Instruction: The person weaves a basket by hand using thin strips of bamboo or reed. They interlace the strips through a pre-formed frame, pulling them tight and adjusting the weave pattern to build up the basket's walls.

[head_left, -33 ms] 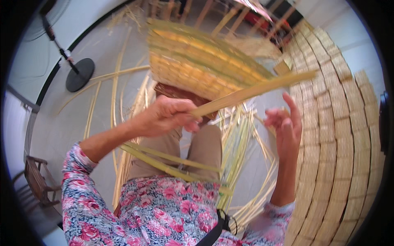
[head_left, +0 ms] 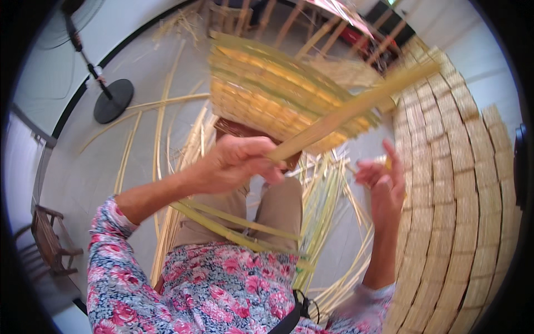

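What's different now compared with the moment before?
The far end of the flat strip has swung upward in the picture, so it slants more steeply. Nothing was visibly taken hold of or let go: the left hand keeps its grip on the near end. The woven piece stays beyond the knees.

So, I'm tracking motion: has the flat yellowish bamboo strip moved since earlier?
Yes: the strip has swung upward in view, its tip nearer the far end of the tan rectangular blocks.
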Demonstrator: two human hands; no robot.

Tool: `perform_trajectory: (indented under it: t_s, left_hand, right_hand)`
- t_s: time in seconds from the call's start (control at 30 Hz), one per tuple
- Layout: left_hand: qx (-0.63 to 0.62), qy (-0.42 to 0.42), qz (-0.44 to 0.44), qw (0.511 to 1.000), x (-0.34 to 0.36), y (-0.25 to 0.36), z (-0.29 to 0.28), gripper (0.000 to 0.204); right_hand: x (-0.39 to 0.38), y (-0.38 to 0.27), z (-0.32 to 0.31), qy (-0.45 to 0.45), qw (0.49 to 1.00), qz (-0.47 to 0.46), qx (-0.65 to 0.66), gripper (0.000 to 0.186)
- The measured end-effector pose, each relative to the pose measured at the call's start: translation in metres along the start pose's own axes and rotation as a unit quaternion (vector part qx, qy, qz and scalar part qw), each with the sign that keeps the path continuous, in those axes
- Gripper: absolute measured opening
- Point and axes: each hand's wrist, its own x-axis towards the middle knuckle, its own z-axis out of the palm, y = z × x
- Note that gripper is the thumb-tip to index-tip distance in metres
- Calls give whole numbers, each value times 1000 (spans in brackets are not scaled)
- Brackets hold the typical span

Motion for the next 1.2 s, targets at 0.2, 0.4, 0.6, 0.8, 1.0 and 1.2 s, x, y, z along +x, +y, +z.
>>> perform_trajectory:
  t_s: [0.2, 0.4, 0.6, 0.8, 1.0, 1.2]
  left_hand:
    - [-171, 102, 173, 965, 22, 24, 41, 20]
    - [-176, 107, 130, 970, 24, 22, 43, 21]
    - [121, 224, 154, 955, 52, 52, -7, 42]
    - [470, 347, 76, 808, 93, 53, -133, 83]
    - [347, 377, 160, 844, 120, 93, -137, 62]
    - [431, 245, 163, 853, 117, 115, -98, 44]
  right_hand:
    - [-39, -3, 78, -212, 962, 31, -171, 29]
    - [-54, 12, 81, -146, 985, 69, -59, 22]
    - [-51, 22, 54, 93, 984, -97, -119, 22]
    - [11, 25, -8, 298, 948, -46, 104, 21]
    - [86, 45, -8, 208, 971, 1, 114, 27]
    - [103, 55, 3, 190, 979, -11, 70, 13]
